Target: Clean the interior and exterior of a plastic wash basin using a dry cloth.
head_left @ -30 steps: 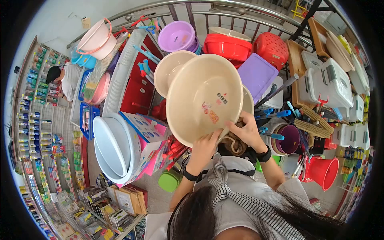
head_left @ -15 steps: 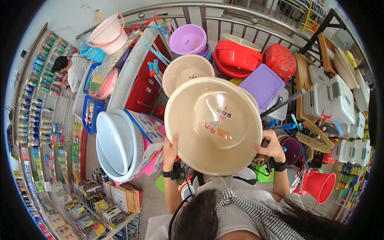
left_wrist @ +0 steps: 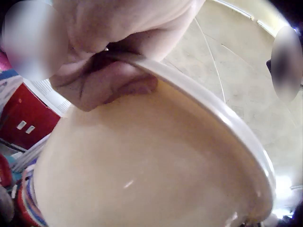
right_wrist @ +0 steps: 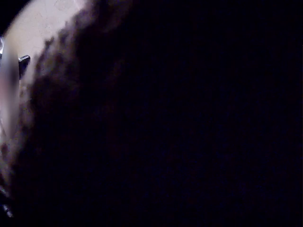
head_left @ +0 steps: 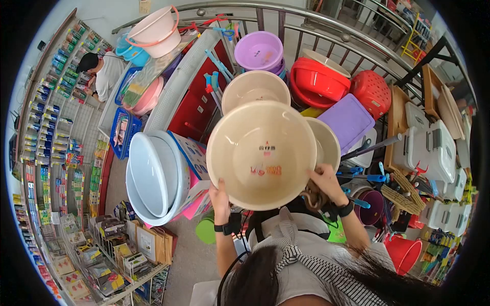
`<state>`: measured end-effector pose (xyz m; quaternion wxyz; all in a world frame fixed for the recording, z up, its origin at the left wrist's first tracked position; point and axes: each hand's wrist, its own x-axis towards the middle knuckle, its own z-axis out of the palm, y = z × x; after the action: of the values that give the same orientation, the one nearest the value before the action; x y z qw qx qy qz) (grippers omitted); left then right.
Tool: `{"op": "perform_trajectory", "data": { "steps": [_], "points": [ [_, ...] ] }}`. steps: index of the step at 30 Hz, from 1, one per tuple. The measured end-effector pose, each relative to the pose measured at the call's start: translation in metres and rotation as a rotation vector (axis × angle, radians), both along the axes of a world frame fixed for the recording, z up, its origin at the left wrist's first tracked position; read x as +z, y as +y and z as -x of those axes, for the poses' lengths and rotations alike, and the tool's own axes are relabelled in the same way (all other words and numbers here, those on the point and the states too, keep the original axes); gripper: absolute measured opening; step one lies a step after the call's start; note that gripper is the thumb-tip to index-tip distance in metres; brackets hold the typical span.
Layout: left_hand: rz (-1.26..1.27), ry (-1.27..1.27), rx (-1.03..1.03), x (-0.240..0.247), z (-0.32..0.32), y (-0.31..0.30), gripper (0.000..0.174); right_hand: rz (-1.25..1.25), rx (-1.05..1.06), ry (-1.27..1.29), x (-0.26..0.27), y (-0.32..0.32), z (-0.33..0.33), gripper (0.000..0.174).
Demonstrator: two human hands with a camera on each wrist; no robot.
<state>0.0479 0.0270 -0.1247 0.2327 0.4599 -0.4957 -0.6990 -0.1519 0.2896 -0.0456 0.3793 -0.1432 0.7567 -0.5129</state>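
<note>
A large beige washbasin (head_left: 240,137) with red and black printing on its bottom is held up before the chest, its inside facing the head camera. The left hand (head_left: 220,203) grips its lower left rim. In the left wrist view, fingers of the left hand (left_wrist: 113,78) curl over the rim of the basin (left_wrist: 142,165). On the lower right, the right hand (head_left: 329,183) pinches the rim. Dark, fuzzy material (right_wrist: 52,71) fills most of the right wrist view and hides that hand.
A beige basin (head_left: 255,86) stands behind, another (head_left: 331,148) at the right. Pale blue tubs (head_left: 145,173) stand left, red basins (head_left: 316,84) and a purple lid (head_left: 352,122) farther back. Clear storage boxes (head_left: 429,153) line the right. A person (head_left: 107,76) is by the left shelves.
Both hands went from the near rim to opposite sides of the basin. Since half a second ago, the basin has tilted and shifted slightly up and left; the head view has shifted too.
</note>
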Motion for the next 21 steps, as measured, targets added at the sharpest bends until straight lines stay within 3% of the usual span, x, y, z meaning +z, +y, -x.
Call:
{"op": "perform_trajectory", "data": {
  "steps": [3, 6, 11, 13, 16, 21],
  "points": [
    [0.117, 0.124, 0.05, -0.009, 0.039, -0.017, 0.033, 0.072, -0.136, 0.228, -0.008, -0.028, 0.042, 0.03],
    [0.128, 0.152, -0.009, -0.015, 0.089, -0.047, 0.034, -0.08, -0.156, 0.457, -0.031, -0.06, 0.102, 0.037],
    [0.204, 0.067, -0.073, -0.079, 0.169, -0.118, 0.034, -0.233, -0.194, 0.502, -0.058, -0.122, 0.175, 0.042],
    [0.23, -0.022, -0.06, -0.083, 0.194, -0.126, 0.035, -0.314, -0.205, 0.518, -0.078, -0.136, 0.189, 0.042],
    [0.322, -0.074, -0.038, -0.135, 0.215, -0.147, 0.036, -0.387, -0.238, 0.629, -0.107, -0.16, 0.201, 0.041],
    [0.45, -0.294, -0.081, -0.142, 0.234, -0.171, 0.038, -0.469, -0.219, 0.631, -0.129, -0.183, 0.215, 0.037]
  ]
}}
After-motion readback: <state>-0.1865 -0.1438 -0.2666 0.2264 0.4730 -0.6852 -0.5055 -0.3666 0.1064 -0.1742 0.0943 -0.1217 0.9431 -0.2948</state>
